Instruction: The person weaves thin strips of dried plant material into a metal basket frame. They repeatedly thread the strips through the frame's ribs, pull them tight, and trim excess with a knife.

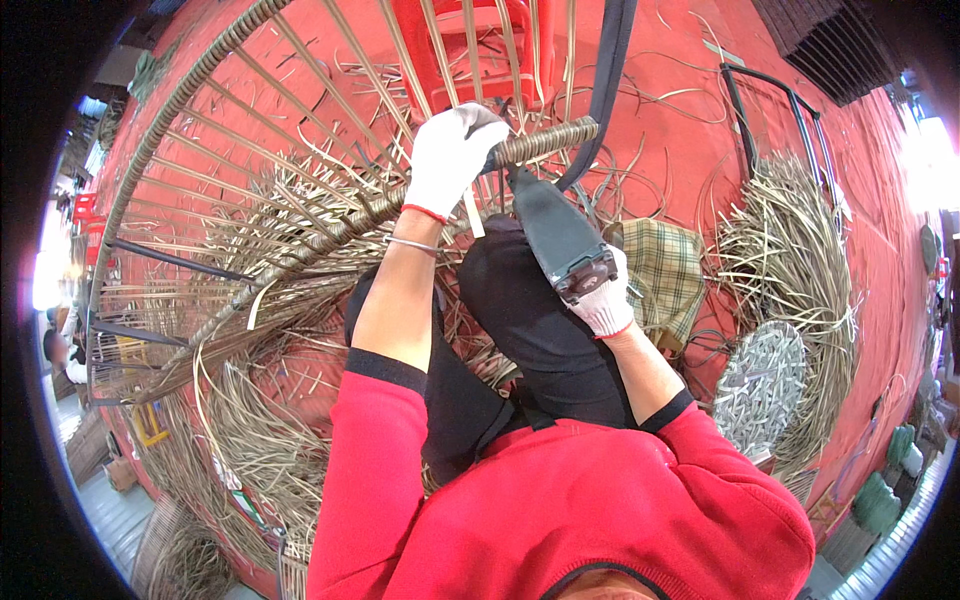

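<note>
While both forearms come up from the lower edge in red sleeves, every note below comes from the single head view.

Head view, left hand (450,160): white work glove, arm stretched forward and up; fingers curled shut around the wrapped rim bar (545,142) of the wicker frame (200,200), gripping it where the woven wrapping ends.

Head view, right hand (605,300): white glove, wrist bent, held close to the lap; fingers closed around the butt of the grey power tool (555,235). How tight the grip is cannot be told, as the tool body hides most of the fingers.

Power tool: one, dark grey, pointing away from the body; its nose sits just below the rim bar, beside the left hand.

Wicker frame: one large round frame, tilted across the knees, with many thin spokes fanning out from its wrapped rim; too many to count surely.

Loose strip (472,212): one pale flat strip hangs from under the left hand.

Metal bangle (412,244): one, on the left wrist.

Checked cloth (665,270): one, on the red floor (680,60) to the right of the right hand.

Woven round panel (760,385): one, lying flat, further right.

Bundles of cane strips (800,240): at least two heaps, one right, one lower left.

Red plastic chair (470,40): one, behind the frame.
</note>
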Demonstrator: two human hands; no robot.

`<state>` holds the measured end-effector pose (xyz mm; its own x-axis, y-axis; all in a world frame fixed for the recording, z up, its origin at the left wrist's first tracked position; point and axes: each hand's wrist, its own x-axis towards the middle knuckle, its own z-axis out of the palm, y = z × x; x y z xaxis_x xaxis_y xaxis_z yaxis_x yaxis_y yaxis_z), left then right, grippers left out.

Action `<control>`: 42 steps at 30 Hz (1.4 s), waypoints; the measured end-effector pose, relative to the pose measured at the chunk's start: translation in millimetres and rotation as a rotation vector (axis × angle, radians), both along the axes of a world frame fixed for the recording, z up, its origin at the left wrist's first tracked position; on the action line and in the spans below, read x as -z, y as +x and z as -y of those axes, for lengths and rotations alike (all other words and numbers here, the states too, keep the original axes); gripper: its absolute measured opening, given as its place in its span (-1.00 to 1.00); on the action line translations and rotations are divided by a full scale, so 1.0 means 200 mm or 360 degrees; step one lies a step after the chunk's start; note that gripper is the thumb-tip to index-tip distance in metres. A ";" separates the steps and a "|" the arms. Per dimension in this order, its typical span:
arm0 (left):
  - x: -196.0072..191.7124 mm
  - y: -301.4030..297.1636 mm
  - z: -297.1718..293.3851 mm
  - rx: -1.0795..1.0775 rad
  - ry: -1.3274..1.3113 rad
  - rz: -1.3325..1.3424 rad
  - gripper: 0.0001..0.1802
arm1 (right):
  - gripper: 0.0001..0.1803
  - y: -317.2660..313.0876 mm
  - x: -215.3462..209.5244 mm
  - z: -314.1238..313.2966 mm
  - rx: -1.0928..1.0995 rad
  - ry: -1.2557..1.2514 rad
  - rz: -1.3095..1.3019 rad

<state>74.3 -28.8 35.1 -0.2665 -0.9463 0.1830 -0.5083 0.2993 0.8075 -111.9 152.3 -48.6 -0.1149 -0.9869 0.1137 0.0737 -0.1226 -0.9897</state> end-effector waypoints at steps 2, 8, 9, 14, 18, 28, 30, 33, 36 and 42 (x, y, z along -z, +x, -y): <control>0.00 0.00 0.00 -0.0003 -0.0027 0.0019 -0.68 | -0.30 -0.01 -0.01 0.00 0.0039 -0.0015 -0.0167; -0.01 0.00 -0.01 -0.0013 -0.0057 0.0017 -0.66 | -0.45 0.01 -0.04 0.00 -0.0038 0.0201 0.0408; -0.01 -0.01 -0.01 -0.0015 -0.0061 0.0013 -0.66 | -0.48 0.01 -0.05 0.00 -0.0067 0.0264 0.0636; -0.02 -0.01 -0.02 -0.0048 0.0102 0.0042 -0.69 | -0.59 0.01 -0.05 0.00 -0.0155 0.0441 0.1338; -0.02 -0.01 -0.03 -0.0059 0.0091 0.0045 -0.69 | -0.63 0.01 -0.02 0.01 -0.0172 0.0249 0.0333; -0.01 0.01 -0.08 -0.0067 0.0346 -0.0601 -0.75 | -0.48 -0.08 -0.23 0.00 0.0178 -0.0051 -0.0971; 0.01 0.02 -0.11 -0.0077 0.0350 -0.0666 -0.73 | -0.63 -0.22 -0.33 -0.07 0.0222 0.0156 -0.0948; 0.04 0.03 -0.16 -0.0050 -0.0081 -0.0233 -0.73 | -0.65 -0.53 -0.45 -0.30 0.0436 0.0384 -0.0587; 0.07 0.02 -0.19 -0.0100 -0.0315 0.0248 -0.70 | -0.66 -0.96 -0.52 -0.60 0.0867 0.0737 -0.0918; 0.02 -0.01 -0.33 0.0045 -0.0567 0.0659 -0.70 | -0.30 -1.71 -0.20 -1.30 0.1219 0.1564 -0.2327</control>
<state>72.4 36.9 31.1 -0.4089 -0.8362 0.3654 -0.7500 0.5361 0.3874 -453.6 413.2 -7.7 -0.8366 -0.5471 0.0270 -0.5457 0.8367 0.0464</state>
